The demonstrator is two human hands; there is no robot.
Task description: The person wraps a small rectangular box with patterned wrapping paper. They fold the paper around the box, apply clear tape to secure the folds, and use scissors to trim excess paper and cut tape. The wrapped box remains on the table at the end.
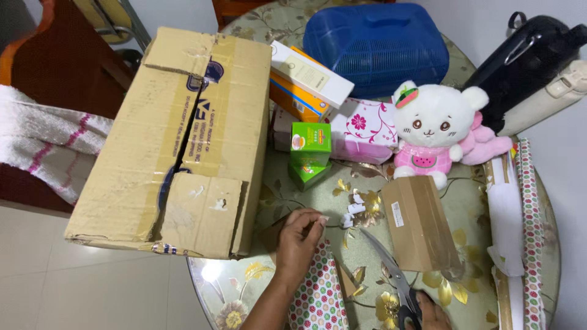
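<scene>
My left hand [298, 240] hovers over the round glass-topped table [220, 293], its fingers pinched on a small white scrap of tape or paper [322, 219]. Under its wrist lies a roll of dotted wrapping paper [318, 299]. My right hand [428, 311] is at the bottom edge, gripping the handles of a pair of scissors [388, 269] whose open blades point up and left. A small brown cardboard box [422, 223] lies just right of the blades. Little white scraps [354, 211] sit on the table between my hands and the box.
A large worn cardboard box [177, 140] fills the left of the table. Behind are two green boxes [310, 153], a pink floral box [365, 129], white and orange cartons [306, 79], a blue plastic basket [379, 46], a white plush toy [431, 131], a black flask [532, 61]. Paper rolls [520, 238] lie right.
</scene>
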